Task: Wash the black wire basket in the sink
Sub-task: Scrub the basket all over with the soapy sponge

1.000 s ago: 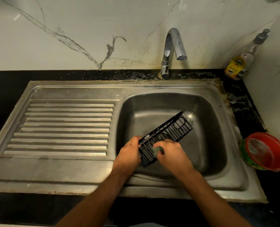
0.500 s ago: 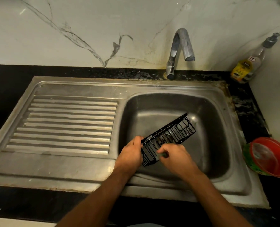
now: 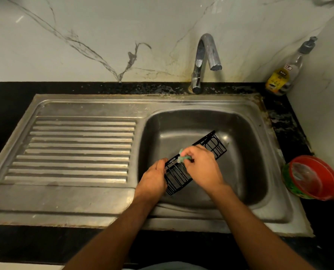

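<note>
We are pinching a small green scrub pad in the curled fingers of our right hand and pressing it against the upper rim of the black wire basket, roughly at the middle of its length. Our left hand is gripping the near end of the basket, fingers wrapped over its corner, steadying it above the floor of the sink. The basket is lying inside the basin with its long axis running diagonally, from the near-left end in our left hand up and away to the far-right end, which is pointing toward the back right of the basin and is free of either hand. So the unscrubbed length is lying ahead and to the right of the pad, and we are judging that the right hand, being the nearer one, should be working along that axis while the left is holding firm. The tap is standing behind the basin with no water visibly running. On the dark worktop to the right, a soap bottle is standing in the corner and a red bowl is sitting beside the sink rim.
</note>
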Action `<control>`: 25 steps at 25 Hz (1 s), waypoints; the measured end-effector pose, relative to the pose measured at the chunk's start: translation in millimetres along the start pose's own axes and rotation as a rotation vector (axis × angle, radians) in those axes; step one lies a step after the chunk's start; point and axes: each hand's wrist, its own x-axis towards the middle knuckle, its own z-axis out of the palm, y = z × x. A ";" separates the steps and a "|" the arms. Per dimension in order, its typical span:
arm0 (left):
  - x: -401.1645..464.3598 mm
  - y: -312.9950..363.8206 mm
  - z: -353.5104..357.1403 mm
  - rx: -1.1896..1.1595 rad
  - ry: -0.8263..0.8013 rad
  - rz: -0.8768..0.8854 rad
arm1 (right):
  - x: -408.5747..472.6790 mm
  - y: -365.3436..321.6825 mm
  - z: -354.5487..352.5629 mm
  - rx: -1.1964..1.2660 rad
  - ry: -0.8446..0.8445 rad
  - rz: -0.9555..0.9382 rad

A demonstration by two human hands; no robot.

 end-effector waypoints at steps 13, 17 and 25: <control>-1.0 -0.8 0.1 0.035 -0.011 0.014 | 3.8 -6.8 15.7 -0.165 -0.040 -0.091; -0.8 -2.9 0.7 0.028 0.010 0.012 | -19.9 9.9 3.2 -0.228 -0.153 -0.135; 0.0 -2.8 3.2 0.052 0.005 0.020 | -14.8 -1.0 6.6 -0.087 -0.075 0.010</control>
